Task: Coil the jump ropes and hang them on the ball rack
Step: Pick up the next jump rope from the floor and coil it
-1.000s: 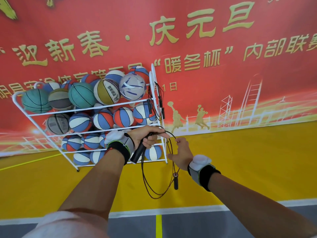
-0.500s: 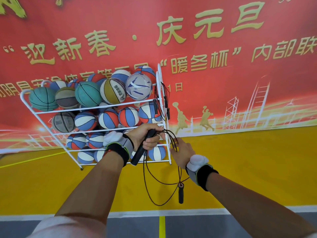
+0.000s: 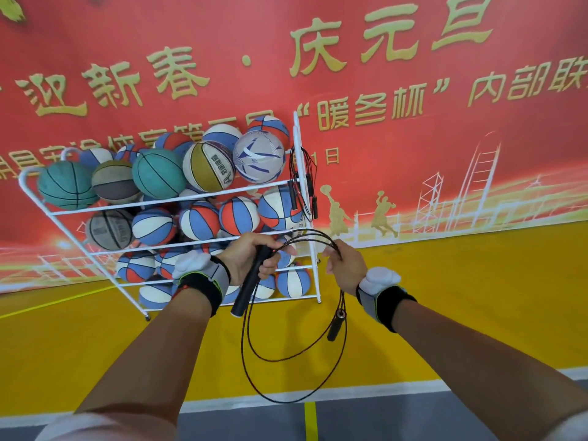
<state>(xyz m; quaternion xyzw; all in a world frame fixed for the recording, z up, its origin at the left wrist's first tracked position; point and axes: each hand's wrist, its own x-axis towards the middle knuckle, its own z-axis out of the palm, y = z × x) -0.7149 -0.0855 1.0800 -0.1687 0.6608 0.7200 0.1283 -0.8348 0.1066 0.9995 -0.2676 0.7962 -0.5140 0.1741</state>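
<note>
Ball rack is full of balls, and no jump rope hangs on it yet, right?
Not quite: the head view shows the ball rack full of balls, but a jump rope already hangs on its end post.

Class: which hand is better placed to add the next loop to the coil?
Right hand: it pinches the free stretch of the thin black jump rope, a black handle dangling below. The left hand is full, gripping the other handle and the loops.

Two hands (image 3: 251,259) (image 3: 345,265), one ball rack (image 3: 127,204)
</note>
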